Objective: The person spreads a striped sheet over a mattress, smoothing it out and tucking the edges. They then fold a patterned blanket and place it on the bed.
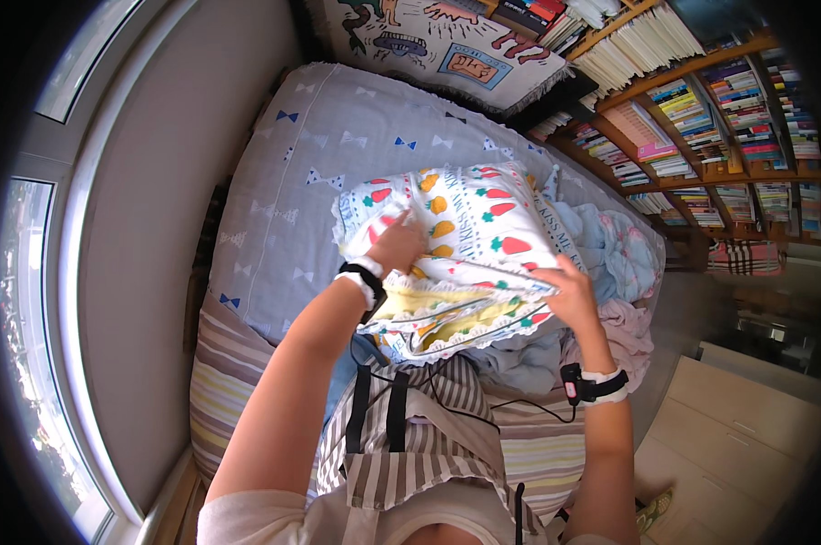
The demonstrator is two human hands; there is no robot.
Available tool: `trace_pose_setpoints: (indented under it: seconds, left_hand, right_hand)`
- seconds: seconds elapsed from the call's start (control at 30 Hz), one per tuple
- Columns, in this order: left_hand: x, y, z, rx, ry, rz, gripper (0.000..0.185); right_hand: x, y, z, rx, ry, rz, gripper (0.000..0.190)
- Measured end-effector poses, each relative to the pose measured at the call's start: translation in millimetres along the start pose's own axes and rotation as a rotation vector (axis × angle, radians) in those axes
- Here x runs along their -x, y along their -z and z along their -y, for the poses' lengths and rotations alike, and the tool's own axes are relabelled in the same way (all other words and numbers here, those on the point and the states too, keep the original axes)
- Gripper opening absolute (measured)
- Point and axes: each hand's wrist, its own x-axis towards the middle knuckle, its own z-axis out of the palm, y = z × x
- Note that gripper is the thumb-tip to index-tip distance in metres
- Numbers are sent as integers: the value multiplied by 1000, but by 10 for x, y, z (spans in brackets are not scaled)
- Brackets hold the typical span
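A white pillowcase [512, 218] printed with red and yellow fruit and lettering lies across the bed in front of me. It looks filled out at the far side. Its near edge, trimmed with lace, gapes and shows a yellow inside [410, 300]. My right hand [568, 289] grips the right corner of that opening between thumb and fingers. On the upper left of the case rests my left hand [402, 246], fingers pointing away from me. Blur hides whether those fingers pinch the cloth.
The bed has a grey sheet [260, 177] with bow prints and a striped cover [226, 381]. Crumpled blue bedding [611, 245] and a pink cloth [625, 334] lie at the right. A window [32, 327], bookshelves [703, 129] and a drawer cabinet [730, 436] surround it. A cable [533, 407] runs from my right wristband.
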Motion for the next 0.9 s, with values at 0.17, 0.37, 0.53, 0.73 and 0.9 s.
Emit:
trace_pose_setpoints:
  seconds: [0.17,0.37,0.53,0.73,0.9]
  left_hand:
    - [832,103,157,473,699,-502,44]
    - [1390,385,117,332,848,-832,46]
    - [1490,469,234,279,806,-1205,38]
    - [911,894,-489,578,425,-603,41]
    - [-312,477,-1400,108,-323,-433,24]
  right_hand:
    - [-331,-207,-464,-198,-39,-161,39]
    - [-1637,-530,688,-738,-121,-223,35]
    - [-1404,-50,881,-880,34,-3,40]
    - [-40,197,-1131,-671,-241,-88,40]
    - [1160,-287,-2655,-624,-641,-78,43]
